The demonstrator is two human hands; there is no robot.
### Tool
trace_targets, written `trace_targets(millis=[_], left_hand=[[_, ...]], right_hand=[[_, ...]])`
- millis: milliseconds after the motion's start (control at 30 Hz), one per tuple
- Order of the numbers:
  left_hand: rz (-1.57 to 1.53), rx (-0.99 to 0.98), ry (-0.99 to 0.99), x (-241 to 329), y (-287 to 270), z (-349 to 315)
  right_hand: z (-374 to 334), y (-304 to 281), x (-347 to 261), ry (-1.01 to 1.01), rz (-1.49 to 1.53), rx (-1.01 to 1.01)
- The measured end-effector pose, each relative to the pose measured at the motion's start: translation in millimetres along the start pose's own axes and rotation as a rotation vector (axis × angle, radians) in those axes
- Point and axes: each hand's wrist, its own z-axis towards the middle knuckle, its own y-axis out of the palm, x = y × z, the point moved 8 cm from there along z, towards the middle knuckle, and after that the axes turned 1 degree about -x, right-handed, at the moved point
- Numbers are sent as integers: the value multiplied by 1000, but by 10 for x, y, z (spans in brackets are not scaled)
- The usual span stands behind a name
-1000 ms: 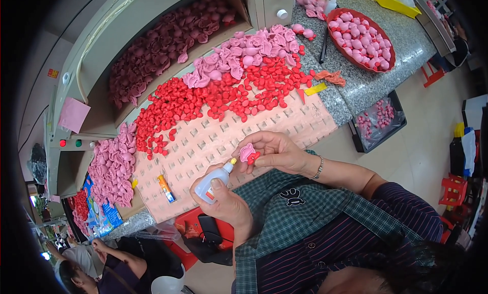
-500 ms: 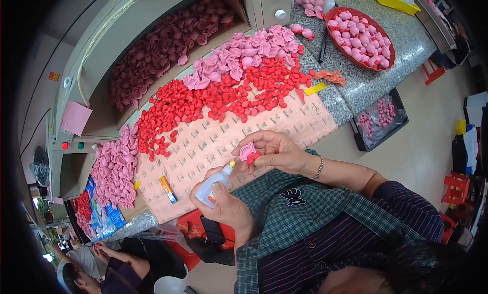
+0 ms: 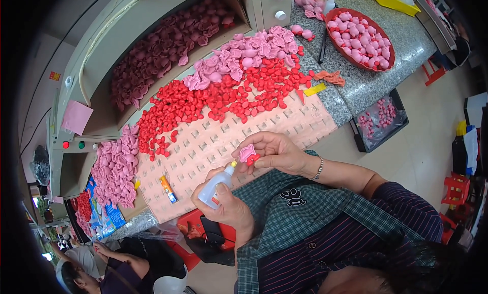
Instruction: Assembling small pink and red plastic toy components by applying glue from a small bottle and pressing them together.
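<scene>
My left hand [image 3: 233, 210] is wrapped round a small translucent white squeeze bottle [image 3: 215, 188] with a yellow tip. The bottle is tilted, its tip close beside the hollow pink rubbery piece [image 3: 246, 152] in my right hand [image 3: 280, 154]. Fingers and thumb of that hand pinch the pink piece together with a glossy red piece [image 3: 252, 159]. Whether the two are joined cannot be seen. Beyond my hands, many loose red pieces [image 3: 203, 98] lie on a patterned pink mat [image 3: 203, 141], with a heap of pink pieces [image 3: 254, 52] behind them.
An orange-and-blue tube [image 3: 168, 189] lies on the mat. More pink pieces [image 3: 115, 164] are heaped at the left, beside a grey machine [image 3: 96, 50] with a curved opening. A red basket [image 3: 338, 42] of pink-and-red pieces stands far right. Another person [image 3: 119, 266] sits at lower left.
The bottle in my left hand has shifted very slightly right, its tip a little nearer the pink piece. My right hand keeps its hold almost unmoved.
</scene>
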Motion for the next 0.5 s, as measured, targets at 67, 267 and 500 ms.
trace_targets(millis=[67,267,500], left_hand=[[60,27,36,26,-14,2],[67,16,40,20,-9,-11],[60,22,62,23,13,-5]], right_hand=[[3,3,-22,-24,-1,4],[1,-17,-30,-54,9,32],[-2,-29,-10,-43,9,33]])
